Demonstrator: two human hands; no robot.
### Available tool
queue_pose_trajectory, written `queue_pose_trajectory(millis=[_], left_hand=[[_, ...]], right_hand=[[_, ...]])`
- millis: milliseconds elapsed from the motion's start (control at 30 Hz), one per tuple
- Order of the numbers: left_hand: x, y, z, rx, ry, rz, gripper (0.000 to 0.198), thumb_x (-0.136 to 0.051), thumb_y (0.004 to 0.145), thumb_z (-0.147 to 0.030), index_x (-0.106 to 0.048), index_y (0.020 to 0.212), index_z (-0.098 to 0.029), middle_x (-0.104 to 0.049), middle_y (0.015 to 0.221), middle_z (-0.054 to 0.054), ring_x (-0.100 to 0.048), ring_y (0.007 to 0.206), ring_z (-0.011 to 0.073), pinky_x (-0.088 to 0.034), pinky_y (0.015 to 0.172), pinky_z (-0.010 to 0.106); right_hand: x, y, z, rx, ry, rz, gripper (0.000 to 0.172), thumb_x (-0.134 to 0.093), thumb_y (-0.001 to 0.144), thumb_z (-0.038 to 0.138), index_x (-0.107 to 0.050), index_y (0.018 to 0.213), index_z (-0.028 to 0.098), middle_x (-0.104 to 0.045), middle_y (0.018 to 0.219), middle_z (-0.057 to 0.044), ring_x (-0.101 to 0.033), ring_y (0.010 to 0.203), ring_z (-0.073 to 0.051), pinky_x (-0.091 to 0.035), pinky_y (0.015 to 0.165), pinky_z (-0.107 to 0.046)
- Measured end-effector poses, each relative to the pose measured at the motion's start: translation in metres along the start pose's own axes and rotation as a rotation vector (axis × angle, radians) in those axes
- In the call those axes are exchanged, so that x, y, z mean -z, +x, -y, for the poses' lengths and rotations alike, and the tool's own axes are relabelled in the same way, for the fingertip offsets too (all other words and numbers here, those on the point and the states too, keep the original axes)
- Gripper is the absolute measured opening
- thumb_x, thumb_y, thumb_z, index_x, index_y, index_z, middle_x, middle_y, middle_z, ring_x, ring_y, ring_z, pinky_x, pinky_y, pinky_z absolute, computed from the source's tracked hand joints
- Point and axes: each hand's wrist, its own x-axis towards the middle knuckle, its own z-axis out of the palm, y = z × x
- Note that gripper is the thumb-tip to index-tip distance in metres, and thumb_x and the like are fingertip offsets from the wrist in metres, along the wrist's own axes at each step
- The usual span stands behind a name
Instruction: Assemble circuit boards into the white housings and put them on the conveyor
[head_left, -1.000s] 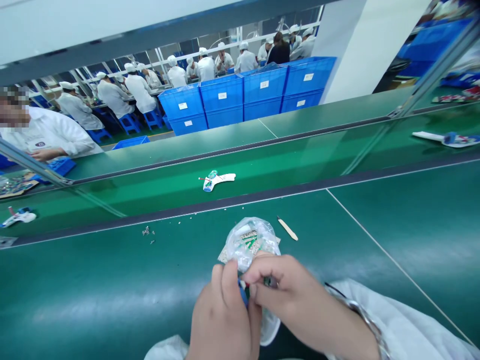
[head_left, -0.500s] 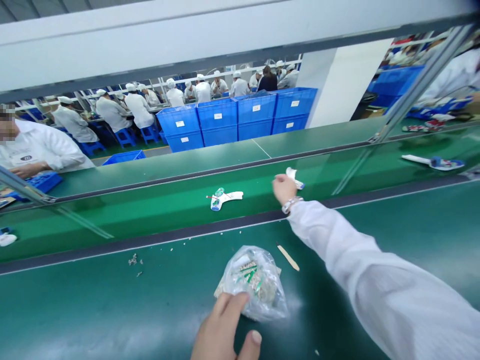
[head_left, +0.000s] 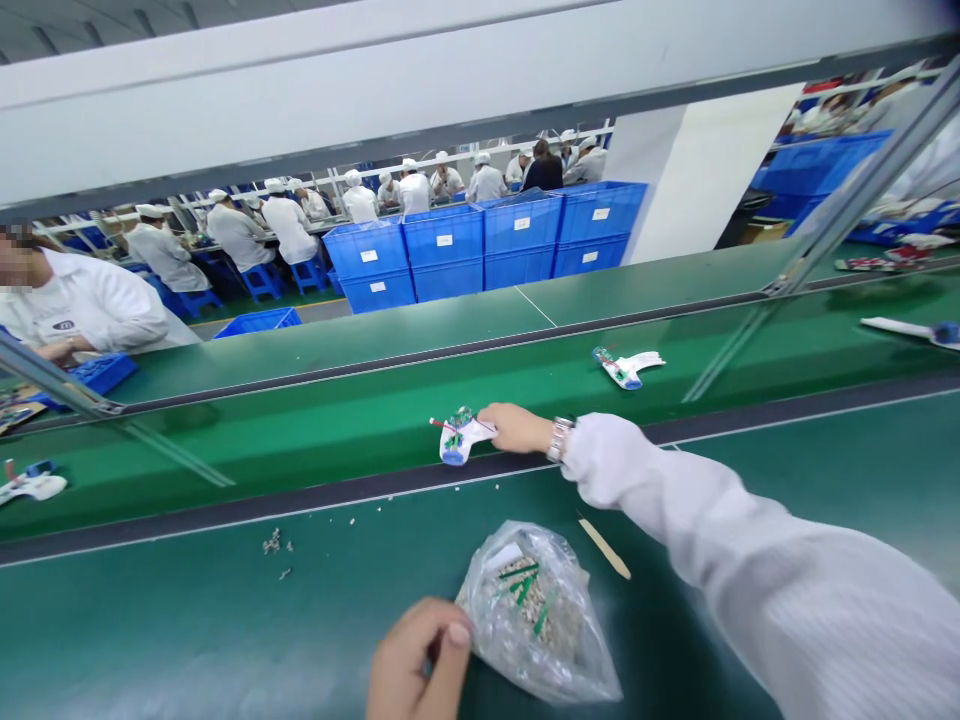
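My right hand [head_left: 516, 428] reaches out over the green conveyor belt [head_left: 315, 470], its flat fingertips against a white plastic device with a small circuit board [head_left: 463, 437]. A second, similar white device [head_left: 627, 367] lies farther right on the belt. My left hand [head_left: 418, 658] is curled at the left edge of a clear plastic bag of small parts with green pieces [head_left: 537, 620]. Whether those fingers grip the bag, I cannot tell. A wooden stick [head_left: 604, 547] lies above the bag.
Small metal bits [head_left: 274, 543] lie on the green bench mat [head_left: 225, 640]. A co-worker in white [head_left: 86, 305] sits at the left beside a blue tray [head_left: 101, 375]. Stacked blue crates [head_left: 442, 255] stand beyond the belt, with rows of workers behind them.
My right hand has left the farther device and moved left along the belt to the nearer one. My left hand has moved to the bag's edge. The view has shifted slightly.
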Motion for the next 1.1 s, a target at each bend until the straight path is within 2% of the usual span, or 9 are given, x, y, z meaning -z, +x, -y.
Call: queue_pose_trajectory(millis=[133,267,433,567,667,833,900,1033,1100], left_hand=[[-0.005,0.009,-0.007,0.16,-0.311,-0.023,0.045,-0.049,0.086,-0.061,-0.072,0.101,-0.025,-0.057,0.07,0.0,-0.048,0.06,0.0139,-0.04,0.059,0.023],[-0.022,0.0,-0.019,0.239,-0.566,0.151,0.052,-0.062,0.074,-0.066,-0.077,0.094,-0.02,-0.058,0.065,0.002,-0.045,0.053,0.0122,-0.037,0.048,0.022],[-0.026,-0.019,-0.022,0.274,-0.743,0.366,0.042,-0.069,0.075,-0.055,-0.077,0.094,-0.018,-0.053,0.047,-0.001,-0.039,0.038,0.0067,-0.031,0.039,0.016],[-0.026,-0.031,-0.019,0.242,-0.834,0.517,0.052,-0.07,0.071,-0.06,-0.074,0.097,-0.015,-0.047,0.036,-0.004,-0.028,0.025,0.0034,-0.022,0.028,0.014],[-0.028,-0.04,-0.028,0.209,-0.869,0.529,0.048,-0.076,0.067,-0.055,-0.074,0.094,-0.015,-0.049,0.044,-0.004,-0.034,0.031,0.0022,-0.028,0.033,0.012],[-0.026,-0.047,-0.048,0.11,-0.886,0.345,0.039,-0.083,0.064,-0.044,-0.072,0.094,-0.021,-0.065,0.077,0.001,-0.06,0.064,0.0099,-0.049,0.06,0.018],[-0.024,-0.047,-0.05,0.078,-0.88,0.287,0.038,-0.086,0.061,-0.042,-0.073,0.091,-0.022,-0.067,0.083,0.001,-0.061,0.065,0.0086,-0.049,0.061,0.017],[-0.025,-0.051,-0.052,0.077,-0.831,0.246,0.041,-0.09,0.055,-0.039,-0.074,0.088,-0.021,-0.069,0.072,0.002,-0.063,0.062,0.0111,-0.05,0.061,0.019],[-0.027,-0.056,-0.054,0.103,-0.806,0.221,0.043,-0.091,0.053,-0.04,-0.074,0.087,-0.021,-0.07,0.072,0.001,-0.064,0.062,0.0122,-0.05,0.06,0.02]], right_hand=[[-0.003,-0.077,0.039,0.343,0.074,0.055,0.01,-0.063,0.079,0.008,-0.062,0.087,0.015,-0.063,0.089,-0.002,-0.059,0.087,-0.014,-0.047,0.079,-0.025],[-0.01,-0.134,0.07,0.564,0.169,0.091,0.008,-0.061,0.076,0.012,-0.056,0.073,0.017,-0.059,0.073,0.001,-0.055,0.074,-0.011,-0.043,0.069,-0.019],[-0.019,-0.161,0.078,0.704,0.428,0.016,0.015,-0.053,0.083,0.02,-0.055,0.068,0.016,-0.057,0.066,-0.002,-0.051,0.064,-0.011,-0.042,0.062,-0.02],[-0.031,-0.172,0.081,0.691,0.645,0.158,0.014,-0.06,0.077,0.026,-0.064,0.076,0.013,-0.063,0.072,-0.005,-0.056,0.065,-0.012,-0.046,0.064,-0.02],[-0.044,-0.182,0.089,0.675,0.83,0.301,0.034,-0.063,0.077,0.046,-0.066,0.079,0.012,-0.066,0.078,-0.007,-0.062,0.073,-0.016,-0.051,0.073,-0.026],[-0.063,-0.196,0.096,0.592,1.169,0.609,0.08,-0.046,0.074,0.08,-0.065,0.096,0.006,-0.068,0.085,-0.015,-0.068,0.079,-0.022,-0.053,0.075,-0.031],[-0.062,-0.2,0.092,0.537,1.16,0.478,0.079,-0.05,0.075,0.078,-0.063,0.104,0.006,-0.068,0.092,-0.015,-0.066,0.089,-0.023,-0.051,0.082,-0.033],[-0.047,-0.21,0.094,0.147,1.13,-0.164,0.041,-0.057,0.085,0.053,-0.063,0.099,0.015,-0.066,0.095,-0.008,-0.061,0.09,-0.019,-0.049,0.084,-0.034],[-0.038,-0.216,0.107,0.11,1.024,-0.44,0.021,-0.059,0.086,0.037,-0.065,0.094,0.018,-0.065,0.094,-0.005,-0.06,0.09,-0.018,-0.047,0.087,-0.034]])
